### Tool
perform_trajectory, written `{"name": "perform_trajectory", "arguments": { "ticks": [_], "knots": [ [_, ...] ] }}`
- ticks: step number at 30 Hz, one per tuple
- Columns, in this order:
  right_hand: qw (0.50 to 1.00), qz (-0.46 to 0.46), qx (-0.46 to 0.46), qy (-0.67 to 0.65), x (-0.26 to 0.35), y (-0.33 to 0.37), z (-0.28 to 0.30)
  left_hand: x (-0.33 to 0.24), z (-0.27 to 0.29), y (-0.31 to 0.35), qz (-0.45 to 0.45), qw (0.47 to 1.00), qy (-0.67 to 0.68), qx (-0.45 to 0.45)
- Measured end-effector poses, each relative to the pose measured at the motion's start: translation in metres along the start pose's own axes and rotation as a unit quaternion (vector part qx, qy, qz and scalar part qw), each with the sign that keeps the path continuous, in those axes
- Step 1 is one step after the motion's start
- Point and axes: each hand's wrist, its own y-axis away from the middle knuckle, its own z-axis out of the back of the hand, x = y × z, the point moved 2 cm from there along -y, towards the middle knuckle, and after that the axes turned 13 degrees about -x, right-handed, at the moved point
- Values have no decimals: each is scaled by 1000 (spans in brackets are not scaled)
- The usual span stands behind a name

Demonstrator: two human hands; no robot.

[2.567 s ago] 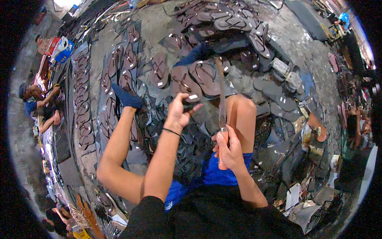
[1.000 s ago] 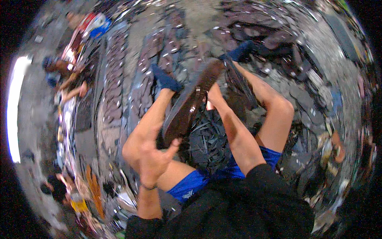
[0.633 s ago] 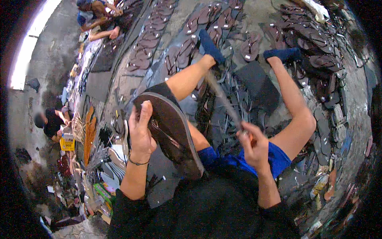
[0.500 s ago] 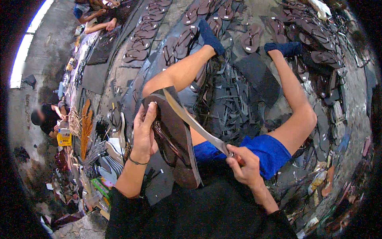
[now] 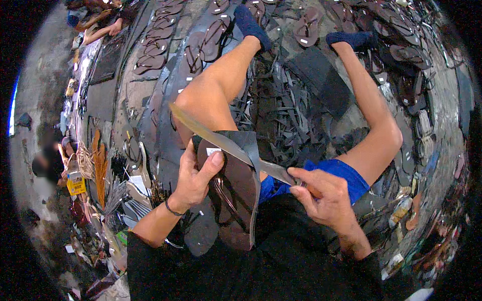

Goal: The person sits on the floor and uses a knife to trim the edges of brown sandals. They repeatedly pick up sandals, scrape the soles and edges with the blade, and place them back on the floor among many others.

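Observation:
My left hand (image 5: 197, 176) grips a dark brown flip-flop (image 5: 235, 195) by its left edge, thumb on top beside a small white label (image 5: 213, 151). The flip-flop is tilted up in front of my body, its strap facing me. Black sheet material (image 5: 247, 140) sticks out past its upper end and right edge. In my right hand (image 5: 326, 196) is a long curved knife (image 5: 221, 140), fingers closed round its handle. The blade runs up and left across the flip-flop's upper end, its tip beyond the left side. Whether the edge is in the sheet, I cannot tell.
Cut black strips (image 5: 281, 108) lie heaped between my legs, below a black sheet (image 5: 321, 80). Several flip-flops (image 5: 153, 46) stand in rows beyond. At left are a yellow box (image 5: 76, 183), a brown broom (image 5: 98, 170) and a seated person (image 5: 47, 159); another person's arm (image 5: 103, 31) shows at far left.
The knife has swung across the flip-flop's upper end, its tip now farther left. The flip-flop has turned and shifted right, my left thumb has moved, and the label has come into sight.

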Motion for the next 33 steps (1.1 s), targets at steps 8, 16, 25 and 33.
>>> {"name": "perform_trajectory", "arguments": {
  "ticks": [8,16,25,33],
  "knots": [
    [998,56,32,-4,18,-48,21,-10,-20,-5,-13,994,-22,104],
    [979,104,176,18,33,-103,15,-8,-35,-1,7,986,-48,161],
    [988,28,152,-26,26,-80,28,-11,-36,8,30,986,-34,160],
    [948,-135,-189,-218,-24,-59,57,-61,-17,-40,-37,949,306,-69]
  ]
}}
